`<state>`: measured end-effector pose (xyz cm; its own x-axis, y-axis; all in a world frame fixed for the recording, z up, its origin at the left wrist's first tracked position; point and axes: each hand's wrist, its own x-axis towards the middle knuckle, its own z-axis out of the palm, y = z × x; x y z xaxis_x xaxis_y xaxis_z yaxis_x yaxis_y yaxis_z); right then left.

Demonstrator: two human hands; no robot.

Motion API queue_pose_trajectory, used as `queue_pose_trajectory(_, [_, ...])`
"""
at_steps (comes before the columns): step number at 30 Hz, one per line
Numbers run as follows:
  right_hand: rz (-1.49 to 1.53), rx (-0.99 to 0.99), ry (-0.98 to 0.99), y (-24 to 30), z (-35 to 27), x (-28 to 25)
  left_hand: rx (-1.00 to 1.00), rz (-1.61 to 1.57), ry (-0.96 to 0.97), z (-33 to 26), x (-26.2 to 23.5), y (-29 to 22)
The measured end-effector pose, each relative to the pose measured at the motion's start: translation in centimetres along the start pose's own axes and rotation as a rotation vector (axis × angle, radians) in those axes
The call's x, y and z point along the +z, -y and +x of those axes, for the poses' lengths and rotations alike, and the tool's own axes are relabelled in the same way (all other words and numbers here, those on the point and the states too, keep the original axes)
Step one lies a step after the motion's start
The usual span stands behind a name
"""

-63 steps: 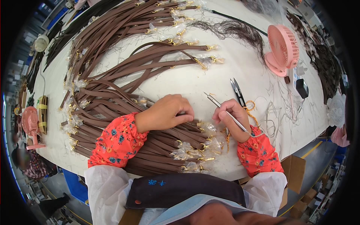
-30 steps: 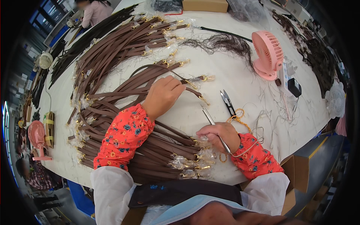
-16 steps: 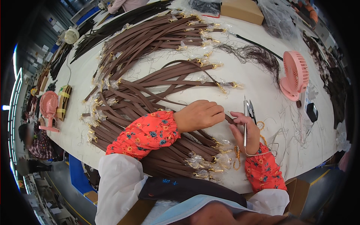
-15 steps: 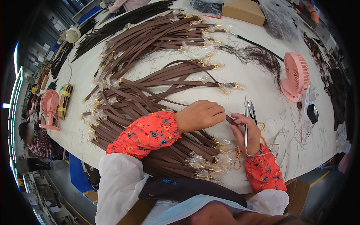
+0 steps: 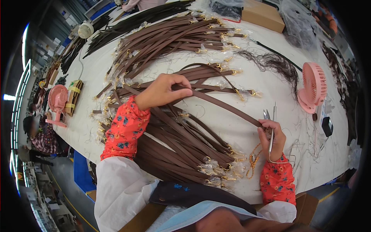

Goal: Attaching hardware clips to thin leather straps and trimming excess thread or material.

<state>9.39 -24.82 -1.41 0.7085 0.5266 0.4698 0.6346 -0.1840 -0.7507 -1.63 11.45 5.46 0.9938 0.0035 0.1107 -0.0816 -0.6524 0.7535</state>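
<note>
Where the white table [image 5: 235, 133] shows bare, there is room to handle a strap in the air, best well clear of the near heap of brown straps [image 5: 170, 154], flat leather-like bands that overlap loosely. The held strap [image 5: 228, 105] stretches between both hands, above the table; light, even tension without a twist should present its narrow, smooth face and edges squarely. The left hand [image 5: 166, 91] grips it between thumb and curled fingers; the right hand [image 5: 276, 141] pinches near one end while clasping a silver pen-shaped tool [image 5: 274, 115], whose needle-thin tip should point away from strap and skin. Metal thread snips [image 5: 266, 114] lie just beyond, partly hidden. Shiny gold snap hooks [image 5: 228, 167] end the heap's bands, some in crinkled clear plastic.
</note>
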Motion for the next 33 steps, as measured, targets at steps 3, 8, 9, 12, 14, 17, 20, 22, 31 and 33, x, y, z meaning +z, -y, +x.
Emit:
queue_pose_trajectory(3, [-0.06, 0.057, 0.047, -0.6, 0.6, -1.6, -0.106, 0.042, -0.026, -1.7, -2.0, 0.0])
queue_pose_trajectory(8, [-0.2, -0.06, -0.012, -1.5, 1.5, -4.5, 0.091, 0.094, -0.096, -2.0, 0.3, 1.1])
queue_pose_trajectory(9, [-0.215, -0.054, -0.016, -1.6, 1.4, -5.1, 0.114, 0.119, -0.104, -1.8, 1.1, 0.7])
queue_pose_trajectory(12, [-0.538, -0.029, 0.036, -1.9, 1.1, -6.3, 0.074, 0.04, -0.076, -1.4, 3.3, -1.2])
queue_pose_trajectory(14, [-0.524, -0.091, 0.032, -1.3, 1.2, -5.7, 0.102, -0.015, -0.04, -0.8, 4.5, -1.4])
queue_pose_trajectory(17, [-0.396, -0.293, 0.036, 0.3, 1.6, -3.1, 0.216, 0.142, -0.023, -0.6, 6.9, -2.5])
queue_pose_trajectory(20, [-0.284, -0.289, 0.113, 1.9, 1.3, -0.6, 0.53, 0.418, 0.007, -0.6, 9.2, -3.1])
queue_pose_trajectory(22, [-0.292, -0.36, 0.194, 2.4, 1.0, 0.6, 0.768, 0.601, -0.06, -0.9, 11.0, -3.0])
queue_pose_trajectory(31, [-0.106, -0.146, 0.246, 1.4, -0.3, 1.6, 0.258, 0.029, 0.015, -1.0, 12.6, -3.0])
queue_pose_trajectory(33, [-0.106, -0.178, 0.225, 1.6, -0.2, 1.5, 0.256, 0.061, 0.054, -1.1, 12.4, -2.8])
